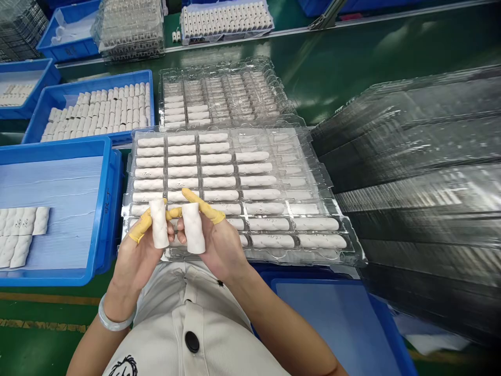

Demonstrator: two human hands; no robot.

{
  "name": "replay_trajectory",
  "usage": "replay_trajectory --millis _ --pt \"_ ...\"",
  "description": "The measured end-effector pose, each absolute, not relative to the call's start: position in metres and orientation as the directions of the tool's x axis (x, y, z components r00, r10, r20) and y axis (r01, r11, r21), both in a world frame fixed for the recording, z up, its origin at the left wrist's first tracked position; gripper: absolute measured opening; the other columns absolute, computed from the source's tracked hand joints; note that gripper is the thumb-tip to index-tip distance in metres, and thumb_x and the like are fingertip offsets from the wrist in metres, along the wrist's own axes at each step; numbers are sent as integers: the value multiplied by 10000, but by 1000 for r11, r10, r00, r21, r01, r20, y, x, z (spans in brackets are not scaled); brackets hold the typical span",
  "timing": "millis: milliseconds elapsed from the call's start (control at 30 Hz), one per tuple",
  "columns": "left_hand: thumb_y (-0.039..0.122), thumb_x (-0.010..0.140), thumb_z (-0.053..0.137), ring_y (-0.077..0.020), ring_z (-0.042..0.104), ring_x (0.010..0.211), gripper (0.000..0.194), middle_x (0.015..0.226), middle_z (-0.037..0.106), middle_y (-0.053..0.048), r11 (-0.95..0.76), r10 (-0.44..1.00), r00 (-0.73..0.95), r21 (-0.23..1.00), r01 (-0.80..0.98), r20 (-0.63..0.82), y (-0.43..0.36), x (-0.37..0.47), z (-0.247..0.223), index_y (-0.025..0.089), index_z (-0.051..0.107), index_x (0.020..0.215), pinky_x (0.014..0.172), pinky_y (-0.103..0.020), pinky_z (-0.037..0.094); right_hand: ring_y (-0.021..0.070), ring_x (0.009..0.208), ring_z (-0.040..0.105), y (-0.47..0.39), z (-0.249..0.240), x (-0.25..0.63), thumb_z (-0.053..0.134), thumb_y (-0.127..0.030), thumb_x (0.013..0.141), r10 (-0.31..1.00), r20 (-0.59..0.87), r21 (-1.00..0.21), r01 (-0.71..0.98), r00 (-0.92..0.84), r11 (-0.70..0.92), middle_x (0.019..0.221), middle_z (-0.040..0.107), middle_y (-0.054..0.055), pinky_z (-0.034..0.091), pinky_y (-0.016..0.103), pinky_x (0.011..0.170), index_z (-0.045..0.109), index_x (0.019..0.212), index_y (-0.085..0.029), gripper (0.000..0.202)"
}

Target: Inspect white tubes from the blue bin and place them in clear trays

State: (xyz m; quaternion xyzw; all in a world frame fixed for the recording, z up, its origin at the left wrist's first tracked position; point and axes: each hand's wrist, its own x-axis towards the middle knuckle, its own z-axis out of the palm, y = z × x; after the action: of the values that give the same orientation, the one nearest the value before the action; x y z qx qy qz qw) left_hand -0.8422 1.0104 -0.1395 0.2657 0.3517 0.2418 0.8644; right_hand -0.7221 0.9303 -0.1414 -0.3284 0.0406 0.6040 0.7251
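My left hand grips a white, bumpy tube-shaped piece, held upright. A second white tube-shaped piece is in my right hand, side by side with the first and a small gap apart. Yellow covers wrap fingers on both hands. Under and beyond the hands lies a clear plastic tray whose columns hold many similar white pieces lying flat. Some of them carry dark script marks. The slots toward the tray's upper right hold nothing on the top layer. My hands hide part of the tray's near left corner.
To the left, a blue bin holds several white pieces. Behind it stands a fuller blue bin. A partly filled clear tray lies farther back. Tall stacked trays crowd the right. Below the tray is another blue bin.
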Motion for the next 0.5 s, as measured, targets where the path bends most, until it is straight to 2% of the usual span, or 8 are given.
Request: replay_trajectory --millis 100,167,333,500 --pt "334 899 624 -133 561 698 287 882 626 -68 734 606 644 640 -227 -466 1010 -842 -139 152 703 1106 644 -250 522 142 644 583 929 -143 -722 592 -276 828 841 -466 -412 -909 276 70 788 664 23 482 287 640 519 1339 -186 524" --pt "331 872 664 -125 555 679 302 873 627 -67 728 604 647 653 -209 -466 1010 -843 -141 147 704 1108 602 -230 505 135 660 592 928 -144 -723 666 -242 777 854 -451 -410 -910 258 58 839 675 22 502 294 649 539 1292 -175 534" --pt "338 922 580 -153 583 672 306 806 626 -119 761 569 610 634 -138 -551 1010 -845 -142 63 714 931 596 -248 520 155 645 622 929 -149 -723 851 -290 650 889 -404 -445 -895 215 14 776 674 16 525 314 584 586 1096 -152 537" --pt "343 998 404 -134 541 628 395 835 606 -135 815 513 626 561 -142 -588 1010 -844 -137 70 689 1015 545 -238 487 131 562 616 928 -147 -720 896 -361 597 843 -448 -537 -843 298 12 688 677 4 505 275 586 560 998 -167 558"
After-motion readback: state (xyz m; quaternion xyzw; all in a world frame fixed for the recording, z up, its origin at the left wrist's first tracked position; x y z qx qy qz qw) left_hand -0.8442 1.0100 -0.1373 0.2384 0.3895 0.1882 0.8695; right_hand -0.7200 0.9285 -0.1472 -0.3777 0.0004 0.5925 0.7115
